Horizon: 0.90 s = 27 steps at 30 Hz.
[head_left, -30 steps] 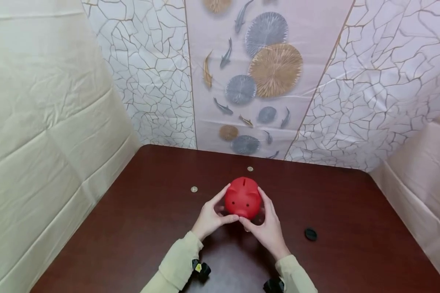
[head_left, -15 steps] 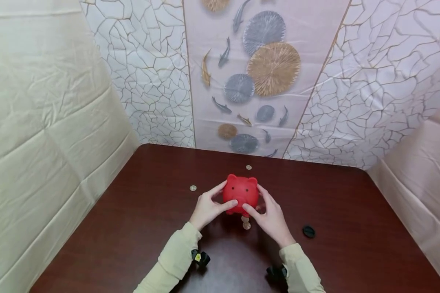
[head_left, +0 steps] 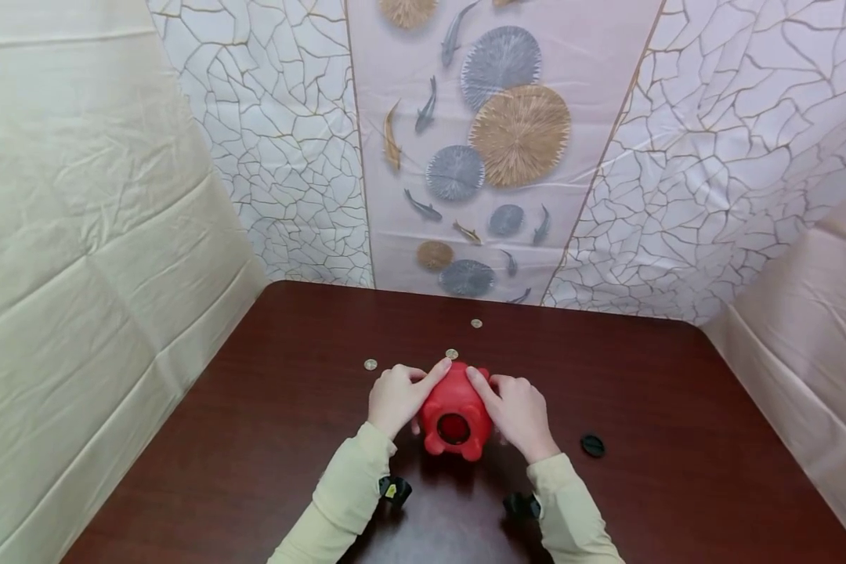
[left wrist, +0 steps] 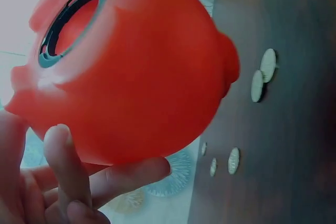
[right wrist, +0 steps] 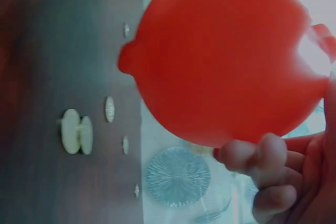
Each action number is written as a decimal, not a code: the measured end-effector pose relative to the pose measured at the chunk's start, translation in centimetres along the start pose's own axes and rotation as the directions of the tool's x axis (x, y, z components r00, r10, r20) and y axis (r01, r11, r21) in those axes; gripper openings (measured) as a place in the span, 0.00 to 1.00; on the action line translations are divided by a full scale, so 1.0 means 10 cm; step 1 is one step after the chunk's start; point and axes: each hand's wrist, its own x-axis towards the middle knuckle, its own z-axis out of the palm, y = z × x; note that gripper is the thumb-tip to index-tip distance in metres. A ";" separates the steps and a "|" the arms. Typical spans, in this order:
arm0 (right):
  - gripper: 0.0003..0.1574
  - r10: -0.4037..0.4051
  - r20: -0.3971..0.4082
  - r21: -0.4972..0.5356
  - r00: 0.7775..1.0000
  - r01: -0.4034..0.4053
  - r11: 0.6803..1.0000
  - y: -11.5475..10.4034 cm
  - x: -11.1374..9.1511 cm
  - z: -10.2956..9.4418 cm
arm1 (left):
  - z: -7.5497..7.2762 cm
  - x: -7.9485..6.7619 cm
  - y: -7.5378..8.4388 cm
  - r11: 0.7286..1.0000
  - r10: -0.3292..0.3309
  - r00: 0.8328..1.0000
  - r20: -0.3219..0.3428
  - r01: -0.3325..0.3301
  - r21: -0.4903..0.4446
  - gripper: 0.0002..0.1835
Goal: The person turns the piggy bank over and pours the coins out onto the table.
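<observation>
Both hands hold a red piggy bank [head_left: 455, 396] above the table, near its middle. It is tilted so that the round, dark-rimmed hole [left wrist: 50, 45] in its underside faces the person. My left hand [head_left: 395, 399] grips the left side, its thumb on top. On the right side my right hand [head_left: 520, 409] holds it likewise, thumb near the other thumb. Fingers of each hand support it from beyond, as the wrist views show. A coin [head_left: 452, 354] lies just behind the piggy bank. Two touching coins [left wrist: 268, 65] show on the table in the left wrist view.
A black round plug [head_left: 593, 446] lies on the dark brown table [head_left: 663, 392], right of the hands. Two more coins lie apart, one coin [head_left: 370, 364] to the left and another coin [head_left: 476, 323] near the back edge. A patterned cloth [head_left: 465, 196] hangs behind the table.
The piggy bank has turned from face toward the person, slot on top, to underside toward the person. Both thumbs moved from its front to its top. A coin behind it has come into view.
</observation>
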 end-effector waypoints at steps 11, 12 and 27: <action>0.40 -0.054 0.026 -0.079 0.998 0.055 0.995 -0.01 0.07 -0.15 | -0.07 0.05 0.07 0.994 0.102 0.994 0.029 -0.101 -0.043 0.33; 0.43 -0.061 0.017 -0.075 0.998 0.062 0.995 0.00 0.07 -0.15 | -0.08 0.06 0.06 0.989 0.129 0.991 0.037 -0.125 -0.085 0.33; 0.59 -0.356 -0.237 0.125 0.904 0.391 0.912 0.01 -0.02 -0.23 | -0.19 0.06 0.08 0.822 0.478 0.877 0.044 -0.430 -0.375 0.48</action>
